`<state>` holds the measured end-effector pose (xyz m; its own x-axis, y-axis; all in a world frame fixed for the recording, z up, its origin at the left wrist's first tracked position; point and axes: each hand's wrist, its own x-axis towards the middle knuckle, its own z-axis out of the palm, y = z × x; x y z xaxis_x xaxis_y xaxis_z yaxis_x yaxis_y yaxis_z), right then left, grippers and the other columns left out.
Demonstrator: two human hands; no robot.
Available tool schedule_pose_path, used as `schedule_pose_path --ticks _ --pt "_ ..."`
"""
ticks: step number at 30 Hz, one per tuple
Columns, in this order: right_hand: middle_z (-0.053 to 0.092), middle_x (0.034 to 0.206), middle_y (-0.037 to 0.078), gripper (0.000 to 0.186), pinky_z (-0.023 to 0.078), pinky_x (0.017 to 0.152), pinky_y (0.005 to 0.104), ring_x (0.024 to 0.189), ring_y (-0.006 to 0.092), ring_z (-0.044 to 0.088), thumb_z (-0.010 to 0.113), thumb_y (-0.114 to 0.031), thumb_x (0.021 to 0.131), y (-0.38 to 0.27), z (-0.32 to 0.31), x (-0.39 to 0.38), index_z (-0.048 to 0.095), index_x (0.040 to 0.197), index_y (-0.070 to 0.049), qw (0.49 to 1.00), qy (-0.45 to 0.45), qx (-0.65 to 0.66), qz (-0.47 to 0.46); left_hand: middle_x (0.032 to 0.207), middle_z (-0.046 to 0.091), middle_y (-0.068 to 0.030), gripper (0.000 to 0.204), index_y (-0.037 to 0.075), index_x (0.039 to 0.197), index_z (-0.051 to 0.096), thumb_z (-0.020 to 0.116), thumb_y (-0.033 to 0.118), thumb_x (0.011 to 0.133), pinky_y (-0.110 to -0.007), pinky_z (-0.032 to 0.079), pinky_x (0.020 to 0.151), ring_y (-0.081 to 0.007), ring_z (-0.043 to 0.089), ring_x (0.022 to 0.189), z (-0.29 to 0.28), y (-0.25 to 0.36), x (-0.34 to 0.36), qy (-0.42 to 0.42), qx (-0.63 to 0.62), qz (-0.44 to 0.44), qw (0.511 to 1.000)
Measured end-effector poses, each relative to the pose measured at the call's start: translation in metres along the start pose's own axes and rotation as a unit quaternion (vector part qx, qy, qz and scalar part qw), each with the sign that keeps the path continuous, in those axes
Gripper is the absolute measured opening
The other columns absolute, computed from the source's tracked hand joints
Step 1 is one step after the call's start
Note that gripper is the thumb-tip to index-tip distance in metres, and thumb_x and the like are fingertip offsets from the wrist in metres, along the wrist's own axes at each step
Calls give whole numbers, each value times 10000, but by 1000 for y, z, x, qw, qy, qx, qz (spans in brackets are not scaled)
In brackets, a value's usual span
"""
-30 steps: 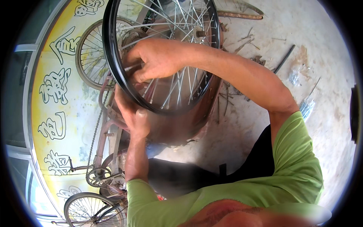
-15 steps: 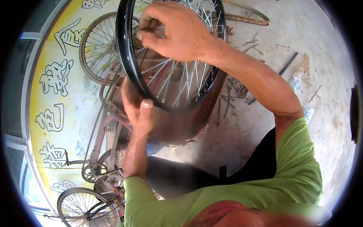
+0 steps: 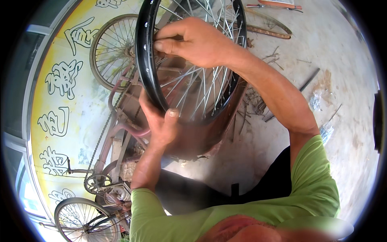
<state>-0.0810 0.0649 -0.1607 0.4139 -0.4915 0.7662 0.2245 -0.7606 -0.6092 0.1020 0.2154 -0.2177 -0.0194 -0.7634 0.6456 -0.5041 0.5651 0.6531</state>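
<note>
A black wheel rim laced with silver spokes stands tilted before me at the top of the view. My left hand grips the rim's lower left part, its thumb on the near side and its fingers behind. My right hand reaches over the spokes to the inner face of the rim's left side. There its thumb and forefinger are pinched together against the rim. What they hold, if anything, is too small to make out.
A reddish-brown box-like body lies beneath the wheel. Left of it is an old tricycle frame with a chain and crank, against a yellow-white sign board. Thin sticks, a dark rod and plastic bags lie on the floor.
My right hand has moved from above the spokes to the rim's inner face, and its fingers have come together. The view has shifted slightly. My left hand keeps its hold.
</note>
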Motion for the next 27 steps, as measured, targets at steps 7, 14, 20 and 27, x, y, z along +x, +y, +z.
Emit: schedule_pose_path --ticks 7,14,20,27 --pt "743 843 76 264 529 719 340 781 174 695 696 -254 954 -1 5 -1 738 1102 -40 997 28 51 58 1446 400 -227 1015 -36 1548 97 744 381 886 -449 460 1051 -296 498 1283 -10 -4 0 -37 -12 -5 999" --pt "732 847 82 273 510 689 295 776 136 658 704 -233 950 -6 6 0 722 1128 -27 993 27 32 108 1442 421 -219 980 -25 1556 101 743 307 894 -459 453 1050 -295 517 1271 -12 -1 3 -52 -35 7 998" --pt "733 862 61 201 596 768 308 775 182 738 761 -148 864 -2 17 -8 731 1046 -68 958 233 -110 -124 1473 408 -208 981 -12 1562 118 754 312 891 -460 436 1066 -291 506 1289 -15 -2 5 -67 -42 -10 997" --pt "699 982 99 214 572 741 396 857 321 690 716 -126 847 -3 41 -33 702 1053 -68 961 186 -136 -152 1455 419 -223 982 -48 1540 160 741 423 903 -460 471 1032 -303 511 1304 -11 2 6 -49 -49 -6 998"
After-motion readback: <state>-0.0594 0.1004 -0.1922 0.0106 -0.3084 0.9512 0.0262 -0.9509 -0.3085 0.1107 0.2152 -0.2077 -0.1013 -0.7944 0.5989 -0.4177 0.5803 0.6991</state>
